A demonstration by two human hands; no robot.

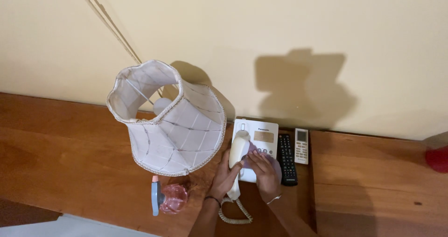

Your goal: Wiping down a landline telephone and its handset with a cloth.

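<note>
Left hand point(225, 175) wrapped around white phone handset point(238, 152), lifting or holding it at left side of white desk phone point(259, 139). Right hand point(262, 168) pressed flat on lilac cloth point(259, 152) over phone's keypad, fingers closed on cloth. Coiled cord point(234, 213) hanging from handset's lower end, looping on wooden bench point(70, 153). Phone near wall, at bench's back edge. Black remote point(287, 158) just right of phone, white remote point(301, 145) beside that. Big cream lampshade point(170, 120), tilted, left of phone, open top facing camera. Pink glass item with blue piece point(168, 198) on bench under shade. Red object point(437, 157) at far right edge, cut off. Bracelets on both wrists.
</note>
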